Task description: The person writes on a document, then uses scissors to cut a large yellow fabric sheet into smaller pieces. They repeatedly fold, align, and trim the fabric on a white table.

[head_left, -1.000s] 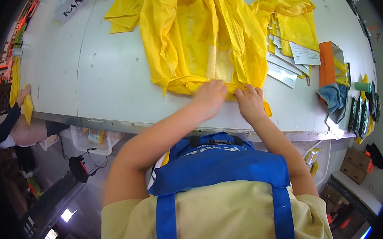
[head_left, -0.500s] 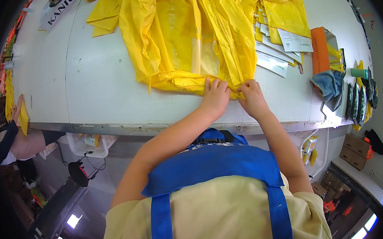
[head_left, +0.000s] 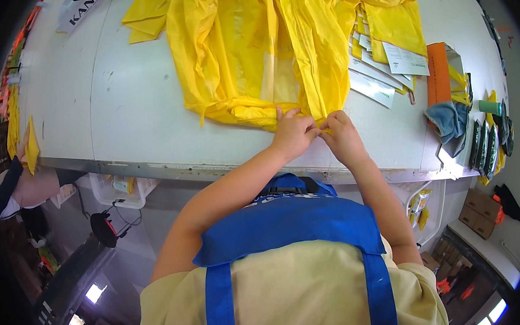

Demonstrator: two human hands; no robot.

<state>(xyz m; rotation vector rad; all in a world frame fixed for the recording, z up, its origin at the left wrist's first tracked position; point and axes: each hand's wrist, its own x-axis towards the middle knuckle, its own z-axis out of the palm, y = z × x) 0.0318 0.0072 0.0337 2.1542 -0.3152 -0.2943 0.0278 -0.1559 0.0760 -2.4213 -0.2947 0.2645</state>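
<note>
A yellow rain jacket (head_left: 224, 63) lies spread and wrinkled on the white worktable, with its hem toward me. A long front strip runs down its right part to the hem, and a paler, see-through patch shows beside it. My left hand (head_left: 296, 133) pinches the jacket's hem near the lower end of that strip. Close against it, my right hand (head_left: 343, 136) is closed on the same bit of hem. Between the fingertips only a small yellow piece shows; its details are too small to make out.
Right of the jacket lie white printed cards (head_left: 374, 84) and folded yellow pieces (head_left: 391, 20). Farther right stand an orange-sided box (head_left: 438, 74), a blue cloth (head_left: 448, 118), a green spool (head_left: 490, 107) and dark packets. The metal table edge (head_left: 195, 169) runs before me. Another person's arm (head_left: 5, 190) is at far left.
My left hand has turned slightly, its fingertips now closer to my right hand at the hem. The jacket has shifted little; the whole view has tilted slightly.
</note>
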